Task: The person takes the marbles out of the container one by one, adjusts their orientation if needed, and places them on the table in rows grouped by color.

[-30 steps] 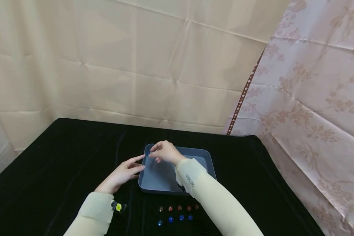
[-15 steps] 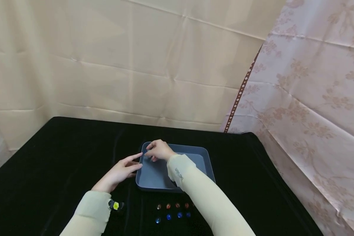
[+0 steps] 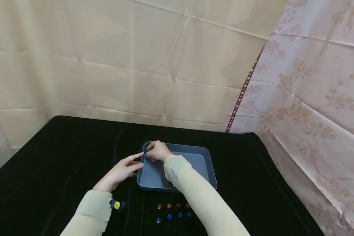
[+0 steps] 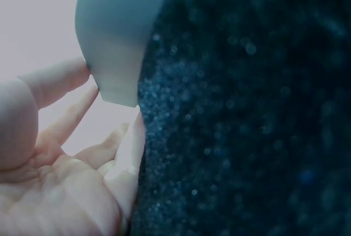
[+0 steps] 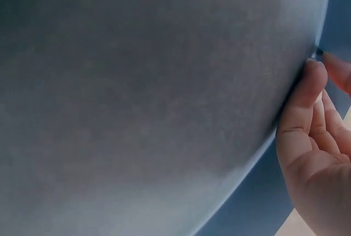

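Observation:
A shallow blue-grey tray (image 3: 194, 164) lies on the black cloth. Inside its far left corner, my right hand (image 3: 158, 151) pinches a small blue marble between thumb and forefinger. Fingers hide most of the marble; the right wrist view shows only a dark speck (image 5: 320, 51) between the fingertips. My left hand (image 3: 121, 170) reaches to the tray's left side with its fingers extended, the tips touching the rim. Seen from the left wrist, the thumb and fingers (image 4: 57, 85) rest against the tray's outer wall.
In front of the tray lie two rows of glass marbles: reddish and clear ones (image 3: 169, 206) behind, blue ones (image 3: 169, 216) nearer. My right sleeve (image 3: 206, 196) crosses the tray's front edge. A cream curtain (image 3: 106, 65) hangs behind the table.
My right hand has shifted slightly left, deeper into the tray's corner, and its sleeve now covers the rightmost reddish marble. My left hand stays at the rim.

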Available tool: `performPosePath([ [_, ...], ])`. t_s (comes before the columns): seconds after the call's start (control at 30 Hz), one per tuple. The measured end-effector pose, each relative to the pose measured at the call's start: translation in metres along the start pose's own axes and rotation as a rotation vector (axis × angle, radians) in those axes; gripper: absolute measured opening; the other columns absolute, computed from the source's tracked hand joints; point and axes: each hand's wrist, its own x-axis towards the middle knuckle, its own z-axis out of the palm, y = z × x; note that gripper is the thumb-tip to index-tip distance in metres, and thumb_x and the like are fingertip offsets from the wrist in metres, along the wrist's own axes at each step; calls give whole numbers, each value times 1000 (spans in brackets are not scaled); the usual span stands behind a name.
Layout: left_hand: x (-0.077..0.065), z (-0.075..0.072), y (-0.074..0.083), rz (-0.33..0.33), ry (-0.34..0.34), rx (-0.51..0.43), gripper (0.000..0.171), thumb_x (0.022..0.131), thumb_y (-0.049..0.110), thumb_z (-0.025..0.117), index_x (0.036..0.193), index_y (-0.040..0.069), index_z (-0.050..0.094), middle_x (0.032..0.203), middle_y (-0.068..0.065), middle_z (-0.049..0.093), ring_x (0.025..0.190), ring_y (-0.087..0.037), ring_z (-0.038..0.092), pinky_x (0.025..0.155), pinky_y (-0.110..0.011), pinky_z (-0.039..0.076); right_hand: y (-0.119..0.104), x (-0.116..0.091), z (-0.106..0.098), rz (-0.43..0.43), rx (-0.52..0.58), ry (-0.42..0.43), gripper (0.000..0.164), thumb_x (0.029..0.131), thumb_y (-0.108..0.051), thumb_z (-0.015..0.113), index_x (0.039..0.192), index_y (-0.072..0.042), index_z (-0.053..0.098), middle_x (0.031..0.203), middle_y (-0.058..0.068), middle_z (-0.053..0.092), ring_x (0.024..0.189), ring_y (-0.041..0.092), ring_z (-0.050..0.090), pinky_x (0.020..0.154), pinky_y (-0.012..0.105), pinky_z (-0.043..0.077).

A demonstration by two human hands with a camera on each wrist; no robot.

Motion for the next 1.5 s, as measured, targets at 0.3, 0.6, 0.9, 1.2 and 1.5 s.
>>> performPosePath([
  [0.3,-1,1,1,-1,-2,-5,56,102,29,53,154,15,36,143,-25,49,125,-36,57,103,-53,50,4,2,3,-18,-17,25,17,89,-10,70,105,-2,72,77,5,68,61,11,61,58,21,56],
  [0.6,0,1,1,3,1,-12,57,102,29,53,154,15,36,142,-25,49,124,-35,57,103,-52,50,7,5,1,-3,-19,8,12,89,-12,70,98,-4,73,78,4,68,63,12,63,59,21,57],
  [0.9,-1,1,2,14,-8,-14,56,102,28,53,154,13,35,144,-25,47,125,-36,56,103,-51,51,4,-2,-4,-4,80,-19,12,88,-10,69,97,-3,72,77,3,66,65,12,62,62,23,59],
  [1.2,-1,0,1,24,-16,-10,56,103,28,52,154,12,34,142,-25,49,124,-35,58,103,-50,51,1,-12,-13,-15,125,-16,14,89,-15,73,97,-4,72,86,9,72,68,15,66,66,25,61],
  [1.5,-2,1,1,16,-15,-8,58,103,30,52,155,13,33,143,-26,48,125,-36,57,103,-52,50,-1,-25,-29,-62,128,-7,16,90,-18,72,99,-6,70,90,8,75,70,18,69,71,29,60],
])
